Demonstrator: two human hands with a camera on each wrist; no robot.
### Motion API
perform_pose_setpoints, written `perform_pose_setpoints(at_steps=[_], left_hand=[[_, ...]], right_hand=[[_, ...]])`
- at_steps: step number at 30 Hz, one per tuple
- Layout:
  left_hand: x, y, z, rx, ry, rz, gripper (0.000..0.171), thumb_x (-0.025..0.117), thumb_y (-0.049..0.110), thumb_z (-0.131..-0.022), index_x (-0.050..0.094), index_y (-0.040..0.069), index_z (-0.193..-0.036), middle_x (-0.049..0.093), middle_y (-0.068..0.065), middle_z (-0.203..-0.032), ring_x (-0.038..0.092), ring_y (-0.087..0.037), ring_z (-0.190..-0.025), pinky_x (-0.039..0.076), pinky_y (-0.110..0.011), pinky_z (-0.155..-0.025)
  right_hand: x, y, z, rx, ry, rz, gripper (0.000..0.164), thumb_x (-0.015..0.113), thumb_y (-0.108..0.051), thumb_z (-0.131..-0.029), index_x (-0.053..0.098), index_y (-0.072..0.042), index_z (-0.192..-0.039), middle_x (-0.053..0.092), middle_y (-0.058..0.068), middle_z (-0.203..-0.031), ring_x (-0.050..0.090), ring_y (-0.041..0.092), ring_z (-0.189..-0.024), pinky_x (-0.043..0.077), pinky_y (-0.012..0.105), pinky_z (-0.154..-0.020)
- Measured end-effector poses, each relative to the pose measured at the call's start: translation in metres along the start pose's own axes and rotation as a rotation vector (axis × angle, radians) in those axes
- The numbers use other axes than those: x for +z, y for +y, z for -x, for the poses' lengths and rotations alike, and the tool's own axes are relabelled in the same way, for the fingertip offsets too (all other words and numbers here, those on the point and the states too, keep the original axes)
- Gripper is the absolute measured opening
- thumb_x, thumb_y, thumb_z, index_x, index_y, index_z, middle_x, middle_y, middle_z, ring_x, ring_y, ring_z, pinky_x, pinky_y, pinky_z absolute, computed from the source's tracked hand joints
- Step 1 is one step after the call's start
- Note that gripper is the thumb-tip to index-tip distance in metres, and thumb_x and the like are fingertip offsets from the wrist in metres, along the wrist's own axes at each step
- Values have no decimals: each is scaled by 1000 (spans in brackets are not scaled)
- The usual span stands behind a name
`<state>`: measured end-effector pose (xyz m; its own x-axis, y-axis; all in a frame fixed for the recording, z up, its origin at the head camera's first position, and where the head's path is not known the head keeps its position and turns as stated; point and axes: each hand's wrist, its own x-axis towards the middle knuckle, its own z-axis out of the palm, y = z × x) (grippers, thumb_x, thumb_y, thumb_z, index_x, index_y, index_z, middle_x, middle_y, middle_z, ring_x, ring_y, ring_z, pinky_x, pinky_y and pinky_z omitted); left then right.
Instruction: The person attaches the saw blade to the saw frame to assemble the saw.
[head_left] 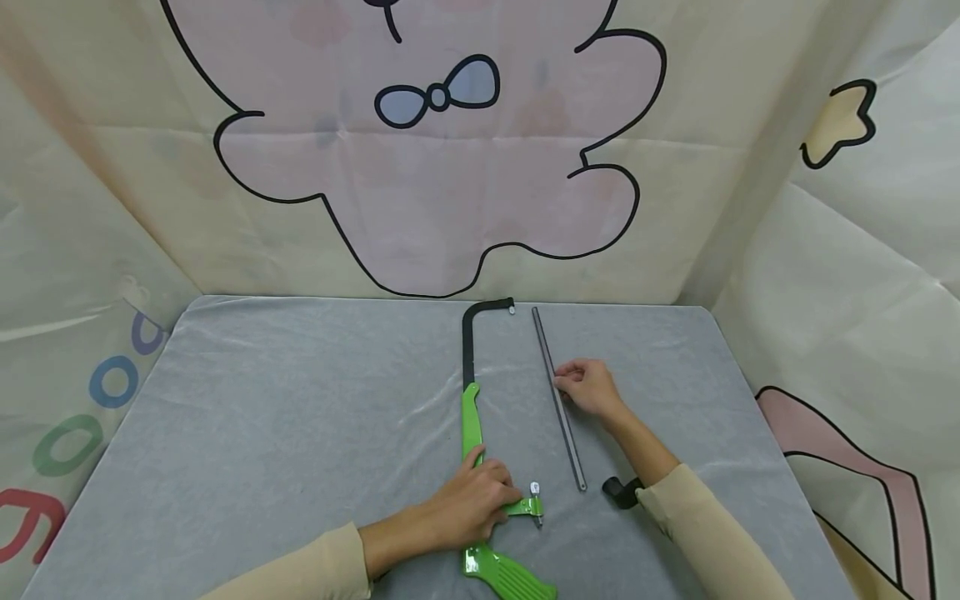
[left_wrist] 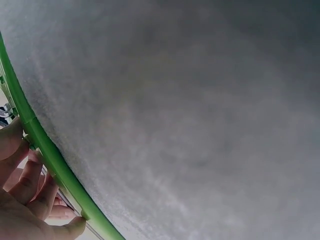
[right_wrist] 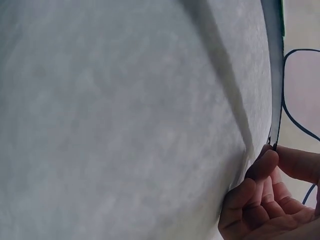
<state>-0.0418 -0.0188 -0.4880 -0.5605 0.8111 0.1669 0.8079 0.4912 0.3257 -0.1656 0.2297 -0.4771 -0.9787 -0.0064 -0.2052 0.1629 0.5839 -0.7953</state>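
A hacksaw frame lies lengthwise on the grey cloth, its black bow at the far end and its green grip close to me. My left hand holds the green part, thumb and fingers bent round it. In the left wrist view the fingertips press on the green bar. Between thumb and fingers, my right hand pinches a long, thin grey hacksaw blade by its upper half. The blade slants to the right of the frame, apart from it. In the right wrist view, my right hand grips the strip's edge.
By the hacksaw's grip, a green arm with a metal pin juts right. A small black piece sits beside the right sleeve. Grey cloth covers the table, with printed curtains behind and at both sides.
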Motion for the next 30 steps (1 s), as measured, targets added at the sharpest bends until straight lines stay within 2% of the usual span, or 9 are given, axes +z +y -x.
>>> perform_pose_setpoints(at_steps=[4, 17, 25, 30], left_hand=[[1, -1, 0, 3, 2, 24, 31, 78, 14, -79, 75, 19, -110, 66, 6, -99, 57, -9, -103, 37, -60, -105], [0, 0, 0, -1, -11, 12, 31, 78, 14, -80, 75, 19, -110, 65, 6, -99, 57, -9, -104, 37, -60, -105], [1, 0, -1, -1, -11, 3, 32, 78, 15, -79, 75, 20, -110, 65, 6, -100, 57, -10, -104, 37, -60, -105], [1, -1, -1, -6, -16, 2, 32, 78, 15, -80, 75, 20, -111, 66, 6, -101, 57, -9, -104, 37, -59, -105]], right_hand=[[3, -3, 1, -9, -23, -37, 14, 65, -3, -92, 67, 9, -100, 68, 10, -76, 58, 12, -62, 46, 26, -58], [15, -9, -2, 13, -61, -150, 20, 65, -5, -93, 67, 10, -105, 71, 13, -85, 59, 11, -62, 48, 23, -59], [20, -13, -3, 49, -82, -198, 19, 64, -7, -93, 67, 7, -106, 65, 3, -69, 57, 11, -57, 44, 23, -51], [23, -15, -3, 78, -78, -219, 20, 65, -8, -94, 67, 6, -108, 66, 2, -70, 57, 10, -57, 43, 23, -51]])
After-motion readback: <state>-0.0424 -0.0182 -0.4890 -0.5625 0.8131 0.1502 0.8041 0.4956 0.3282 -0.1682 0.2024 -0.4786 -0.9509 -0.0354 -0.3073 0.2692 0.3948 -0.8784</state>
